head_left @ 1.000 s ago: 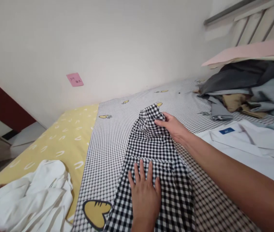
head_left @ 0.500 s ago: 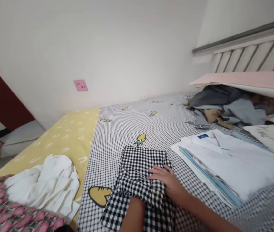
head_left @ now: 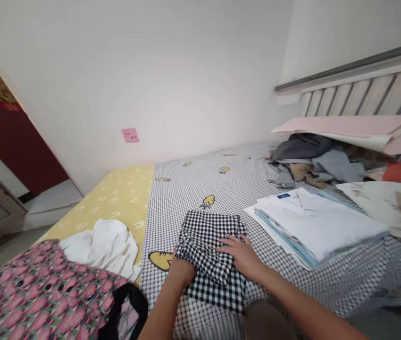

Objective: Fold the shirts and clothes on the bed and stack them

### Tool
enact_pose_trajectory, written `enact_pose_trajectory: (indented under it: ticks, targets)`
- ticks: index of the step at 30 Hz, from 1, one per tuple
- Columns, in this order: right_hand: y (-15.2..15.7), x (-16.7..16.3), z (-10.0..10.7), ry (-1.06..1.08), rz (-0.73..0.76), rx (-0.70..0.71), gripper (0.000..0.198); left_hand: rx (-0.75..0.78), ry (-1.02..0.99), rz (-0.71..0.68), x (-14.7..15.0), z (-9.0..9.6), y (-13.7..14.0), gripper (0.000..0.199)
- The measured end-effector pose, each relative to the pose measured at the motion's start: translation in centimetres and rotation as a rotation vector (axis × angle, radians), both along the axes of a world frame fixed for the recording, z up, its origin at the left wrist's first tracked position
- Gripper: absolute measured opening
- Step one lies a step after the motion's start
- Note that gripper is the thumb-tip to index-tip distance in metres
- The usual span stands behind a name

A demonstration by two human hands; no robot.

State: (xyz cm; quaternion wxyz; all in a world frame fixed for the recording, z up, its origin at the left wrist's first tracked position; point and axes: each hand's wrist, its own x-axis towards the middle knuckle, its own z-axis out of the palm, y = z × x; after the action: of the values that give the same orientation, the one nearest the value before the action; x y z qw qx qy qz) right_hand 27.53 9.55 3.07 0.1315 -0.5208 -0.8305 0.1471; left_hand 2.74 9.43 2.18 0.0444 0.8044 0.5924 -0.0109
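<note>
While left hand (head_left: 182,270) grips checked cloth (head_left: 211,250), right hand (head_left: 241,252) presses flat; note (head_left: 130,135) unreadable.

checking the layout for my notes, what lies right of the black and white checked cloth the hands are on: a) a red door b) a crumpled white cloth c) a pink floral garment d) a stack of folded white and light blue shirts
d: the stack of folded white and light blue shirts lies on the bed right of the black and white checked cloth, under the left hand and right hand.

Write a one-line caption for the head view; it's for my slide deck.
Both hands, left hand and right hand, press a folded black-and-white checked garment on a checked bedsheet beside stacked white shirts.
</note>
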Motion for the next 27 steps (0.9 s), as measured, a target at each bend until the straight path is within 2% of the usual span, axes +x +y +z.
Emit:
enact_pose_trajectory:
  ticks: [3,6,8,10,12,13,16,17,19,22,24,27]
  targets:
    - [0.0,0.7,-1.4,0.000,-0.027,-0.033,0.085,0.029,-0.052,0.020,-1.6,1.0,-2.0,0.035]
    - [0.2,2.0,-2.1,0.074,-0.078,0.006,0.068,0.112,-0.111,0.066,-3.9,1.8,-4.6,0.033]
    - [0.1,2.5,-1.5,0.132,-0.165,0.066,0.056,0.179,-0.122,0.150,-5.3,2.5,-6.1,0.033]
    - [-0.3,2.1,0.0,0.181,-0.240,0.183,0.052,0.268,-0.112,0.277,-5.9,3.5,-6.8,0.040]
    - [-1.1,0.6,1.8,0.217,-0.241,0.317,0.050,0.425,-0.130,0.354,-5.0,4.9,-6.4,0.044]
    - [-1.6,-0.6,2.6,0.222,-0.215,0.360,0.048,0.522,-0.155,0.342,-4.0,5.6,-5.8,0.044]
    - [-2.9,-4.2,2.9,0.167,-0.120,0.326,0.039,0.726,-0.192,0.145,0.4,6.5,-3.4,0.044]
    - [-3.2,-5.0,2.3,0.130,-0.078,0.275,0.040,0.720,-0.166,0.084,1.9,6.1,-2.7,0.047]
    - [-3.6,-5.7,0.5,0.079,-0.054,0.148,0.045,0.601,-0.082,0.050,4.0,4.4,-1.8,0.051]
    - [-4.0,-4.8,-1.6,0.055,-0.088,0.008,0.053,0.339,0.023,0.148,4.9,0.5,-1.4,0.051]
    - [-4.1,-4.2,-1.1,0.050,-0.137,-0.054,0.052,0.287,0.064,0.188,4.5,-1.5,-1.4,0.051]
    - [-3.5,-4.8,2.0,0.076,-0.251,-0.005,0.046,0.291,0.121,0.207,4.2,-2.4,-1.5,0.051]
